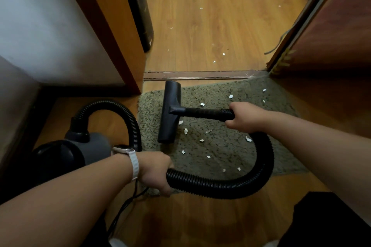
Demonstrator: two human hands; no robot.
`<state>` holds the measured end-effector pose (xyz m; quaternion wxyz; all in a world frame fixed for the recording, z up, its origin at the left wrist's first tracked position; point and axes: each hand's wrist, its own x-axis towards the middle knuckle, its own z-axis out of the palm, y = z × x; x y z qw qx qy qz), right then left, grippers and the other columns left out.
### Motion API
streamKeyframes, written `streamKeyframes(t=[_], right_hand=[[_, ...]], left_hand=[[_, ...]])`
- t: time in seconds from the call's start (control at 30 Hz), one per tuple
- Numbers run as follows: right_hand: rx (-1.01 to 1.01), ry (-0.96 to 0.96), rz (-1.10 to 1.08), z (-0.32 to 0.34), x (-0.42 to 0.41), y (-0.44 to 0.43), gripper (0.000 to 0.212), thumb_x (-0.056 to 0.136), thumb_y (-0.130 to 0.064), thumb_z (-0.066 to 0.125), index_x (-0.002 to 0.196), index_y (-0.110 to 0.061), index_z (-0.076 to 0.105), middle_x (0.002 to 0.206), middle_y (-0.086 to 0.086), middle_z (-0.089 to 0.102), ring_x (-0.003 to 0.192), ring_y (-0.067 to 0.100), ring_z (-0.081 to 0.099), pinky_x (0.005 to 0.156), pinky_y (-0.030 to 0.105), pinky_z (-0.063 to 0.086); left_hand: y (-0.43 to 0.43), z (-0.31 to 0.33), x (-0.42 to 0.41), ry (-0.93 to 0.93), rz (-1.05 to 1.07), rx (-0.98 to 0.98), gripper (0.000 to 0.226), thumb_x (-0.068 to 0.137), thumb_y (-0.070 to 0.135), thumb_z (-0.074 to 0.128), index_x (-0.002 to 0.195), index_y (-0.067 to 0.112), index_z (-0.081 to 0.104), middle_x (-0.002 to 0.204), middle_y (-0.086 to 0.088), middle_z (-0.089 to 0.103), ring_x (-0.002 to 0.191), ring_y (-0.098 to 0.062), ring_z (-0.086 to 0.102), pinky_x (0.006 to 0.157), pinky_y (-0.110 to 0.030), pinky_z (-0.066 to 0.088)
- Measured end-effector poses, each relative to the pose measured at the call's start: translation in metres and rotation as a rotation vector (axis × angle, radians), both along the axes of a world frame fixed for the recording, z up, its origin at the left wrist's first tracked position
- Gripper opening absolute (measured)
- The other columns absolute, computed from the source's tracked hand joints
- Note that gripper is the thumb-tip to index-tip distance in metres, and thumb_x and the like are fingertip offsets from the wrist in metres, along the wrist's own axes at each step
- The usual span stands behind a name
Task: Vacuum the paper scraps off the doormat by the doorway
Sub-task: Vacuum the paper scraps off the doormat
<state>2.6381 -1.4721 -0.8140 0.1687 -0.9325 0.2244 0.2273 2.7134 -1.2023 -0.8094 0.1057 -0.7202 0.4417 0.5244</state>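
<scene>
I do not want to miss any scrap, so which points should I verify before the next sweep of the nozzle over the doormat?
1. Right hand grips the hose behind the nozzle: ok.
2. Left hand holds the hose slack: ok.
3. Nozzle lies on the doormat: ok.
4. Doormat free of paper scraps: not ok, many lie right of the nozzle.
5. Vacuum body switched on: cannot tell.
6. Scraps hidden under the hose: cannot tell.

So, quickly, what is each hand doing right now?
Left hand: closed around the black vacuum hose.
Right hand: closed around the same hose, just behind the floor nozzle.
</scene>
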Motion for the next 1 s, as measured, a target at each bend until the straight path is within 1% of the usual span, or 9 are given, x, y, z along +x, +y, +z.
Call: streamKeyframes(t=[0.13, 0.23, 0.37, 0.5, 0.6, 0.67, 0.77, 0.83, 1.0], right_hand=[[-0.034, 0.0, -0.003, 0.002, -0.011, -0.004, 0.026, 0.089, -0.034, 0.064, 0.098, -0.019, 0.045, 0.079, -0.003, 0.049, 0.078, 0.023, 0.054, 0.063, 0.031, 0.039], [-0.064, -0.015, 0.016, 0.005, -0.02, -0.006, 0.026, 0.09, -0.032, 0.063, 0.1, -0.021, 0.041, 0.079, -0.005, 0.049, 0.073, 0.02, 0.052, 0.054, 0.032, 0.036], [-0.12, 0.009, 0.126, 0.006, -0.03, 0.003, 0.022, 0.092, -0.029, 0.059, 0.1, -0.023, 0.04, 0.077, -0.008, 0.048, 0.073, 0.02, 0.053, 0.049, 0.03, 0.033], [-0.155, 0.063, 0.241, 0.003, -0.038, 0.015, 0.016, 0.091, -0.027, 0.058, 0.103, -0.024, 0.048, 0.079, -0.008, 0.051, 0.074, 0.019, 0.054, 0.052, 0.031, 0.036], [-0.135, 0.099, 0.273, 0.0, -0.039, 0.023, 0.014, 0.09, -0.027, 0.058, 0.1, -0.027, 0.049, 0.079, -0.008, 0.051, 0.074, 0.02, 0.054, 0.057, 0.032, 0.04], [-0.119, 0.097, 0.274, -0.003, -0.034, 0.029, 0.014, 0.09, -0.028, 0.059, 0.101, -0.025, 0.051, 0.079, -0.008, 0.052, 0.076, 0.021, 0.056, 0.06, 0.031, 0.042], [-0.107, 0.068, 0.248, -0.008, -0.023, 0.037, 0.016, 0.09, -0.03, 0.06, 0.101, -0.022, 0.051, 0.077, -0.007, 0.051, 0.076, 0.023, 0.056, 0.062, 0.031, 0.043], [-0.098, 0.06, 0.244, -0.01, -0.016, 0.043, 0.017, 0.09, -0.031, 0.061, 0.097, -0.023, 0.048, 0.076, -0.007, 0.049, 0.076, 0.024, 0.055, 0.063, 0.031, 0.044], [-0.087, 0.077, 0.282, -0.016, -0.003, 0.057, 0.018, 0.088, -0.033, 0.063, 0.097, -0.025, 0.05, 0.077, -0.008, 0.052, 0.075, 0.021, 0.057, 0.062, 0.03, 0.045]], left_hand=[[0.006, -0.001, 0.002, -0.084, 0.003, -0.091, 0.063, 0.07, 0.081, 0.061, 0.09, 0.021, 0.065, 0.085, 0.0, 0.07, 0.075, -0.015, 0.064, 0.065, -0.031, 0.05], [0.012, -0.003, 0.004, -0.17, -0.05, -0.148, 0.071, 0.068, 0.091, 0.048, 0.086, 0.024, 0.062, 0.084, 0.001, 0.069, 0.074, -0.016, 0.063, 0.064, -0.033, 0.047], [0.029, -0.005, 0.004, -0.19, -0.063, -0.102, 0.071, 0.071, 0.091, 0.044, 0.09, 0.026, 0.062, 0.084, 0.003, 0.068, 0.075, -0.015, 0.063, 0.064, -0.032, 0.045], [0.054, -0.008, 0.012, -0.081, -0.05, -0.012, 0.063, 0.074, 0.087, 0.047, 0.084, 0.025, 0.059, 0.08, 0.004, 0.062, 0.071, -0.014, 0.058, 0.07, -0.034, 0.048], [0.07, -0.009, 0.021, -0.074, -0.048, 0.061, 0.067, 0.074, 0.088, 0.046, 0.083, 0.022, 0.059, 0.082, 0.002, 0.062, 0.069, -0.014, 0.054, 0.067, -0.033, 0.044], [0.081, -0.011, 0.025, -0.09, -0.062, 0.08, 0.076, 0.067, 0.094, 0.039, 0.085, 0.024, 0.06, 0.089, -0.001, 0.067, 0.074, -0.016, 0.059, 0.068, -0.033, 0.045], [0.094, -0.011, 0.032, -0.163, -0.097, 0.084, 0.106, 0.054, 0.102, 0.023, 0.095, 0.015, 0.067, 0.091, -0.004, 0.069, 0.081, -0.021, 0.064, 0.069, -0.035, 0.047], [0.1, -0.01, 0.035, -0.221, -0.127, 0.093, 0.105, 0.056, 0.102, 0.019, 0.093, 0.015, 0.067, 0.089, -0.002, 0.068, 0.079, -0.02, 0.064, 0.071, -0.036, 0.049], [0.098, -0.005, 0.038, -0.315, -0.121, 0.069, 0.101, 0.06, 0.102, 0.024, 0.088, 0.016, 0.069, 0.084, 0.001, 0.07, 0.075, -0.018, 0.065, 0.068, -0.034, 0.052]])
